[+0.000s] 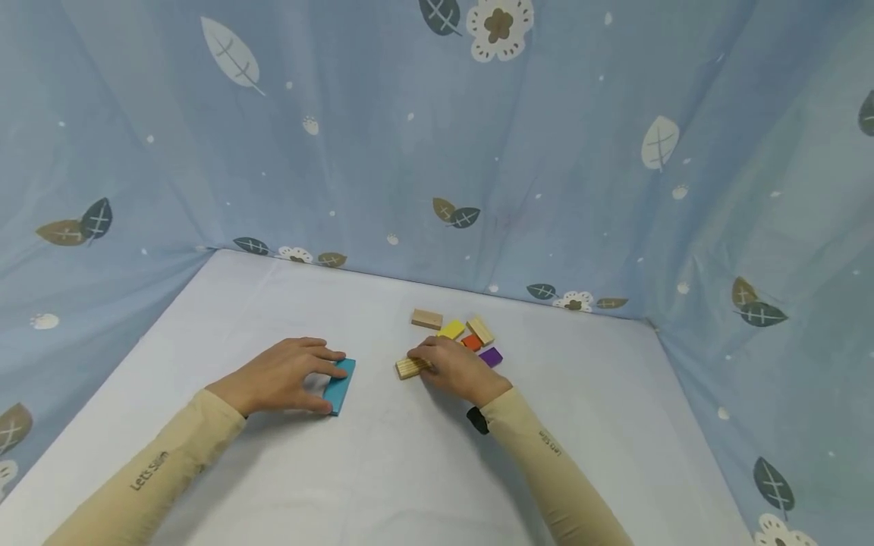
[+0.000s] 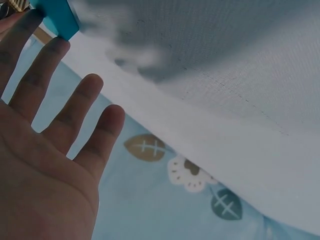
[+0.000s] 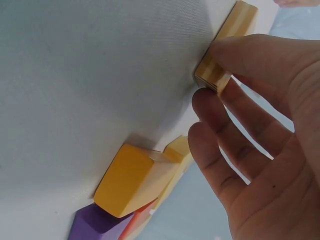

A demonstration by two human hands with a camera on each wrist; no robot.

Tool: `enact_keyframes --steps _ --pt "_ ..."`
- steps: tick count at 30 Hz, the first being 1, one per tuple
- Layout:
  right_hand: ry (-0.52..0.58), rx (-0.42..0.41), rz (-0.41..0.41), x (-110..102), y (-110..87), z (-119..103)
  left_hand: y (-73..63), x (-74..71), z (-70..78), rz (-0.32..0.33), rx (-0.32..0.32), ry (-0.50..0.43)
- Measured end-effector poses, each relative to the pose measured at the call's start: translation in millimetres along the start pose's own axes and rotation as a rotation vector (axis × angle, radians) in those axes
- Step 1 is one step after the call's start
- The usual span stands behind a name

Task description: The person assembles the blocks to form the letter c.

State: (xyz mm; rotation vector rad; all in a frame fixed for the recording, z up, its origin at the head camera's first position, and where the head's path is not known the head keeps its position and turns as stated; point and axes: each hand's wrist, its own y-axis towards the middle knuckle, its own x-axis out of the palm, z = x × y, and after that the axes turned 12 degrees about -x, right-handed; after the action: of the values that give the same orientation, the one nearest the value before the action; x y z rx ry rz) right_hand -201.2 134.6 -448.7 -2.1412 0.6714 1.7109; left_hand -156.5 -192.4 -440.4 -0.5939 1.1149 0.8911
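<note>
Thumbs and fingertips are clamping two blocks over a white cloth (image 1: 382, 478).
The left hand (image 1: 283, 377) is holding a flat, smooth blue block (image 1: 340, 388) at its ends between thumb and foremost fingertips, its ring and little fingers standing apart. The right hand (image 1: 456, 370) is pinching a striped-grain wooden block (image 1: 410, 368), the other fingers lying slightly apart. Just beyond, a golden block (image 3: 131, 181) with bevelled edges is lying beside a purple block (image 1: 491, 357), near red (image 1: 472, 343) and yellow (image 1: 451, 329) ones; two bare-wood blocks (image 1: 426, 318) are resting farther out. Behind, a leaf-printed blue fabric (image 1: 369, 136) is hanging in soft folds.
</note>
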Motion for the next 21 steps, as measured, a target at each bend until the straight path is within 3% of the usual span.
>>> enact_keyframes --steps 5,14,21 --pt "-0.018 -0.014 0.01 1 -0.8 0 -0.9 -1.0 1.7 -0.017 -0.01 -0.003" --pt "-0.019 -0.069 0.112 -7 -1.9 -2 -2.4 2.3 0.6 -0.011 -0.008 0.001" --pt "0.024 -0.015 0.132 -13 -1.0 2 -3.9 -0.3 2.7 -0.001 -0.013 -0.031"
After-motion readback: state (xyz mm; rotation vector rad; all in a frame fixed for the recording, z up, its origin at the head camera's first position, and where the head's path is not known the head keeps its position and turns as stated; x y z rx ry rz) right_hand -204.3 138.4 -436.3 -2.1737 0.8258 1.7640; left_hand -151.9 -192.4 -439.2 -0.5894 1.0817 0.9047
